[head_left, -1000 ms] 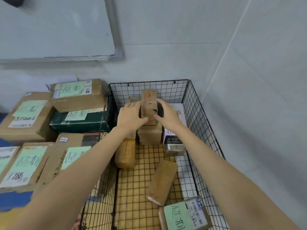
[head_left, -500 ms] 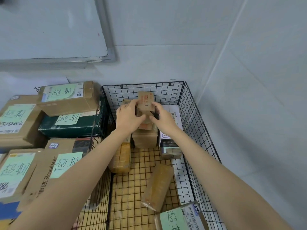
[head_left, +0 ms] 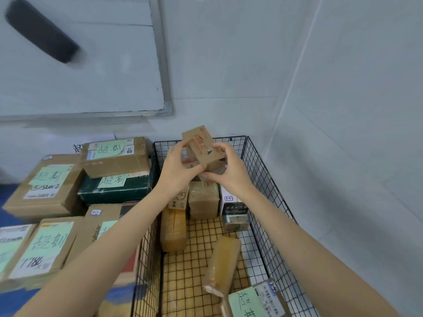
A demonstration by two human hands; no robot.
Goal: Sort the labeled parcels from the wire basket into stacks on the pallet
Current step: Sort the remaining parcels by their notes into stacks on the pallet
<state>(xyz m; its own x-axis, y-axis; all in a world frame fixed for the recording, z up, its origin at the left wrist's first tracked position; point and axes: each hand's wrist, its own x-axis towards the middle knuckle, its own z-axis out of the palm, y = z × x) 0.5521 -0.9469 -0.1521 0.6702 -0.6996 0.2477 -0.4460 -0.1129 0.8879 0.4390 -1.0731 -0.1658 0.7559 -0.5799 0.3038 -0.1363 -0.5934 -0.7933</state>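
A small brown cardboard parcel (head_left: 201,145) with red print is held tilted above the far end of the black wire basket (head_left: 267,179). My left hand (head_left: 177,165) grips its left side and my right hand (head_left: 225,167) grips its right and lower side. Below it in the basket stand a tape-wrapped brown parcel (head_left: 202,200) and a white and black box (head_left: 233,204). Two yellowish wrapped parcels (head_left: 174,229) (head_left: 223,264) lie on the basket floor. A parcel with a green label (head_left: 254,300) sits at the near end.
Left of the basket, cardboard boxes with green handwritten labels (head_left: 45,188) (head_left: 114,156) and a dark green box (head_left: 119,188) are stacked on a blue pallet (head_left: 9,197). A whiteboard (head_left: 80,53) hangs on the wall behind. Grey walls close the right side.
Both hands have lifted the small brown parcel up off the pile at the basket's far end and tilted it. The view has swung upward.
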